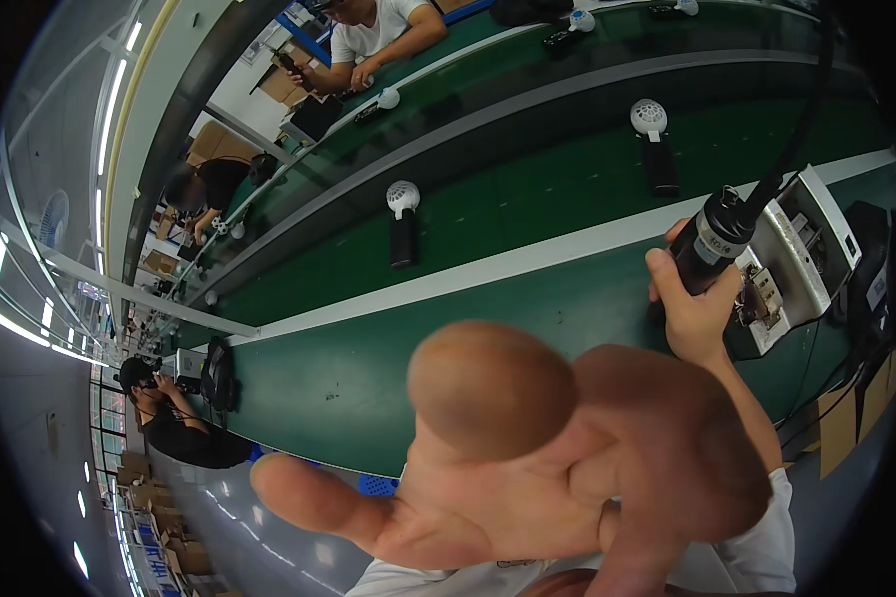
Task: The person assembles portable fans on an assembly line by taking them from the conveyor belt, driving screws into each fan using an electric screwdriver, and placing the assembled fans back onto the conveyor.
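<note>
My left hand is raised very close to the camera, palm towards it. Its thumb points left, its fingers are apart and blurred, and nothing shows in it. At the right, my right hand is wrapped round a black corded tool with a pale label and a metal loop at its upper end. The tool's lower end is hidden behind my fingers. Just right of that hand stands an open white and grey metal box with small metal parts inside.
Across the green worktop runs a white rail. Beyond it, black devices with white round heads lie on the green belt. Three people are farther off. Cardboard hangs at lower right.
</note>
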Tool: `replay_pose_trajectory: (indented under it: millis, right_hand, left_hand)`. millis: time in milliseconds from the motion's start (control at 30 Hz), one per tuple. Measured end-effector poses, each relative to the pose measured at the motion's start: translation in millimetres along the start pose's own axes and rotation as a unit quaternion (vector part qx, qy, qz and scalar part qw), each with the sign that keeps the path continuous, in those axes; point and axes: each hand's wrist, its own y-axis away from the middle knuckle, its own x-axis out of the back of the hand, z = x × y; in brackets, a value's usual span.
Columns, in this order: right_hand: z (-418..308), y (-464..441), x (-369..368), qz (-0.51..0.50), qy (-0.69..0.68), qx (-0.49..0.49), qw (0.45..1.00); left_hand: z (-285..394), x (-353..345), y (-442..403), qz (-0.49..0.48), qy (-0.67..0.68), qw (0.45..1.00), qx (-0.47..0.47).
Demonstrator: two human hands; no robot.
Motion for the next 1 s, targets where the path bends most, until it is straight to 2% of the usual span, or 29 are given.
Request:
replay_pose_trajectory:
  millis: [467, 633, 1000]
  right_hand:
    - [4, -2, 5, 0.004, 0.016, 0.014, 1.0]
    - [8, -3, 10, -0.025, 0.026, 0.021, 0.999]
    - [4, -4, 1, -0.004, 0.011, 0.017, 1.0]
  left_hand:
    - [-3, 9, 4, 0.048, 0.031, 0.998, 0.017]
    - [-7, 11, 3, 0.062, 0.044, 0.997, 0.024]
    - [-13, 24, 2, 0.099, 0.085, 0.991, 0.035]
